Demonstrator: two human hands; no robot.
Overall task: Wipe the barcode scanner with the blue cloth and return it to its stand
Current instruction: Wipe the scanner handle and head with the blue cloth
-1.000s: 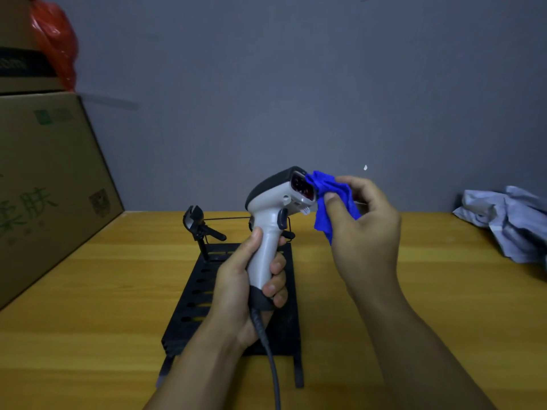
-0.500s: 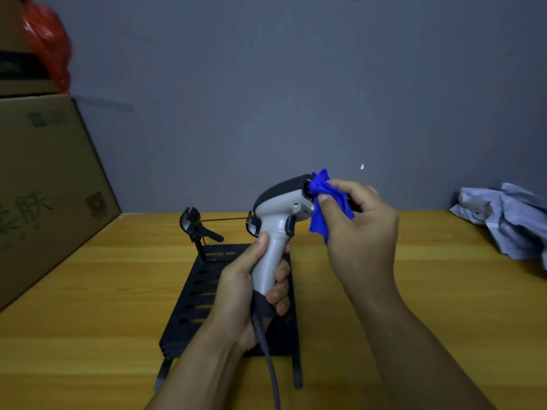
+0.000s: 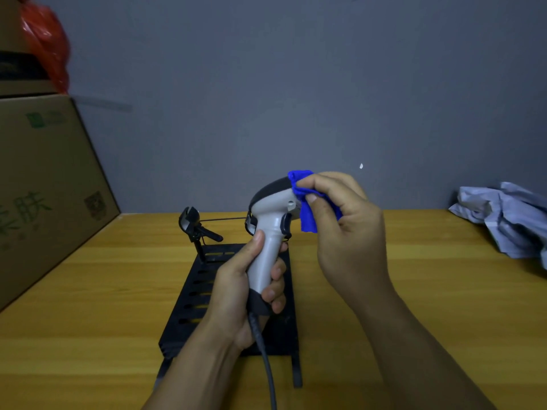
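Left hand [image 3: 236, 294] grips the upright scanner [image 3: 270, 229]; right hand [image 3: 340, 220] pinches the blue cloth [image 3: 306, 208] against its head, the stand [image 3: 231, 303] directly below.

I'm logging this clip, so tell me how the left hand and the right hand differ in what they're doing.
The left hand wraps the barcode scanner by its grey handle, low, above the black stand. The right hand sits higher, pinching the blue cloth against the scanner's head. The left grips with its whole fist; the right uses fingertips. Both are bare and closed on something.

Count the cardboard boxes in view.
2, both at the far left: a large box standing on the table, and a smaller box stacked on it. Others may lie out of frame.
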